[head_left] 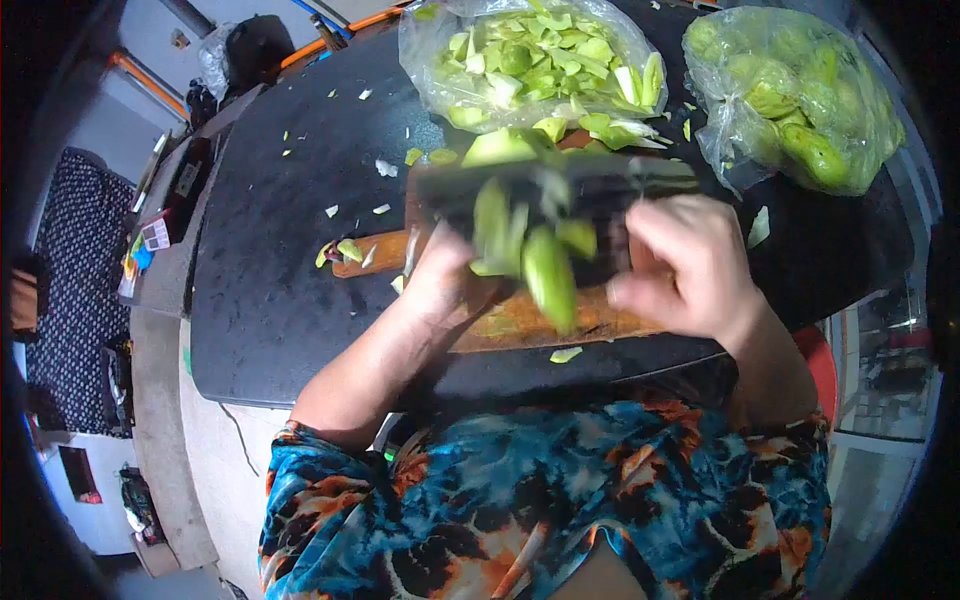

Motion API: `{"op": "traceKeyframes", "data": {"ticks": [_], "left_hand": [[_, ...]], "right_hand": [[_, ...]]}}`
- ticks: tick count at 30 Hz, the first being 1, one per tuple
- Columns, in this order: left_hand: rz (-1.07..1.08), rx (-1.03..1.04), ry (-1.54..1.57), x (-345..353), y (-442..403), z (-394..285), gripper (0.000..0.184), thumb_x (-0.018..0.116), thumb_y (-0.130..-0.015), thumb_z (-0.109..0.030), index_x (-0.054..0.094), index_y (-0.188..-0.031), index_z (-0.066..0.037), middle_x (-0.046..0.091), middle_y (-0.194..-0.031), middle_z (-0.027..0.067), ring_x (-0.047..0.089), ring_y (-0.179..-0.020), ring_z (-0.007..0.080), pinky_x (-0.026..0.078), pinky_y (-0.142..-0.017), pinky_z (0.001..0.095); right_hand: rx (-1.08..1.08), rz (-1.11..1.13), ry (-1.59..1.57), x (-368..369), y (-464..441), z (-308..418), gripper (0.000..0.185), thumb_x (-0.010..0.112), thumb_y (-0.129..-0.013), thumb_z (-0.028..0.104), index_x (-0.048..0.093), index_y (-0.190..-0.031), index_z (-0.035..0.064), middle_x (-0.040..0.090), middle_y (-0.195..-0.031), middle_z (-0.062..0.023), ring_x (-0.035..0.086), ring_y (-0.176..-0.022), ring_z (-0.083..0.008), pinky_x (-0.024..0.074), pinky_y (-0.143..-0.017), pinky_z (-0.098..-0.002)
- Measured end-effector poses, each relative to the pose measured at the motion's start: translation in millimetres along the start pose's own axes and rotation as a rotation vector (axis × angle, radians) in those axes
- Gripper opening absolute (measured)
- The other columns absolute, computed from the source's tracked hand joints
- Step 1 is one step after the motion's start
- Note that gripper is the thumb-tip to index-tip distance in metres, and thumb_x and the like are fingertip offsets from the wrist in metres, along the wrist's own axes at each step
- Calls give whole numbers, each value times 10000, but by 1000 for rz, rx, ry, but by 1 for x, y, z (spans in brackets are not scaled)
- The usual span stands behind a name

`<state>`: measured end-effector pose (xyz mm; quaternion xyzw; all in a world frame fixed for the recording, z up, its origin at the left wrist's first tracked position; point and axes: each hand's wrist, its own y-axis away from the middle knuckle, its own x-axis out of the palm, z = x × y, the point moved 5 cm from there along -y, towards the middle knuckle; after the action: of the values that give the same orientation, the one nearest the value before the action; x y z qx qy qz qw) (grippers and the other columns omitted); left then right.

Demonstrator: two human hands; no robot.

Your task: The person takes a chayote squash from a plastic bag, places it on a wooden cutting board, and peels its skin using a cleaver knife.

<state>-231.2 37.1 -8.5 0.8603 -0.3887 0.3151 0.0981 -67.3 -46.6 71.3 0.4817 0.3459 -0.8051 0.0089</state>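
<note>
My right hand [690,262] is closed at the right end of a broad, dark cleaver [600,190], whose blade is smeared by motion. Green vegetable slices [500,225] show against the blade, and a longer green piece [549,275] hangs in front of it, blurred. At the blade's left end is my left hand [445,275]; its fingers are hidden or blurred. Under both hands lies a wooden cutting board [500,328], its handle pointing left. A larger pale green chunk [508,146] sits just beyond the blade.
Behind the board, an open plastic bag [425,75] holds many cut green pieces. A second clear bag [715,150] at the right back contains whole green vegetables. Scraps [386,168] are scattered over the black table [270,250]. A red stool edge [818,365] shows at the right.
</note>
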Motion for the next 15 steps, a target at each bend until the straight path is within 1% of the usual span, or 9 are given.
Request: {"op": "traceKeyframes", "data": {"ticks": [1, 2, 3, 4, 5, 7, 9, 13, 15], "left_hand": [[44, 41, -17, 5, -2, -3, 714, 743, -741, -324, 424, -1303, -21, 572, -1167, 103, 577, -1046, 214, 473, -930, 349], [-33, -14, -82, 0, 1, -2, 856, 805, -624, -361, 418, -1300, -6, 568, -1158, 112, 573, -1057, 221, 470, -924, 355], [-28, -3, -99, 2, 2, -2, 853, 803, -628, -358, 416, -1299, -1, 568, -1157, 115, 573, -1058, 222, 472, -921, 357], [-23, 9, -122, 4, 4, -2, 849, 800, -633, -355, 414, -1299, 3, 569, -1155, 119, 574, -1059, 223, 473, -918, 358], [-19, 25, -146, 5, 4, -4, 846, 798, -637, -353, 413, -1299, 7, 569, -1153, 122, 574, -1060, 225, 475, -914, 359], [-18, 42, -121, 1, 0, -5, 822, 792, -644, -341, 419, -1292, 2, 563, -1163, 119, 573, -1066, 221, 480, -904, 365], [-12, 8, -73, -4, -5, -5, 804, 788, -651, -334, 425, -1290, -8, 560, -1165, 108, 572, -1065, 214, 482, -901, 369], [-116, 75, -81, -1, -9, -6, 767, 778, -671, -325, 434, -1279, -9, 559, -1155, 109, 575, -1055, 212, 487, -895, 377], [-132, 41, -106, 3, -3, -7, 791, 780, -660, -343, 429, -1286, -10, 557, -1162, 117, 574, -1059, 220, 486, -901, 381]], "right_hand": [[214, -60, 26, 6, -1, -21, 466, 647, -821, 479, 494, -664, 67, 542, -568, -118, 571, -528, -319, 435, -501, -399], [449, -86, -28, 9, -1, -52, 478, 597, -858, 484, 524, -678, 48, 550, -568, -136, 572, -530, -341, 433, -498, -410], [544, -57, 163, 15, 3, -89, 487, 549, -892, 485, 550, -692, 41, 553, -573, -148, 585, -559, -346, 437, -518, -410], [619, -32, 207, 19, 8, -113, 497, 521, -910, 483, 563, -714, 29, 560, -585, -154, 591, -573, -345, 437, -535, -416], [630, -55, 79, 21, 14, -122, 504, 526, -908, 486, 556, -725, 17, 549, -576, -156, 571, -559, -346, 426, -536, -416], [553, -79, 34, 14, 13, -100, 480, 553, -900, 466, 563, -740, 14, 527, -558, -145, 545, -522, -318, 409, -517, -398], [413, -127, -146, 4, 6, -62, 395, 649, -850, 379, 539, -738, 18, 497, -542, -115, 531, -490, -236, 398, -496, -339], [1, -69, -163, -8, -3, 4, 428, 725, -754, 418, 494, -658, 69, 552, -566, -43, 585, -507, -236, 449, -509, -337], [-89, -42, -135, -10, -5, 22, 458, 711, -748, 487, 486, -642, 103, 546, -562, -20, 592, -521, -234, 459, -513, -347]]}}
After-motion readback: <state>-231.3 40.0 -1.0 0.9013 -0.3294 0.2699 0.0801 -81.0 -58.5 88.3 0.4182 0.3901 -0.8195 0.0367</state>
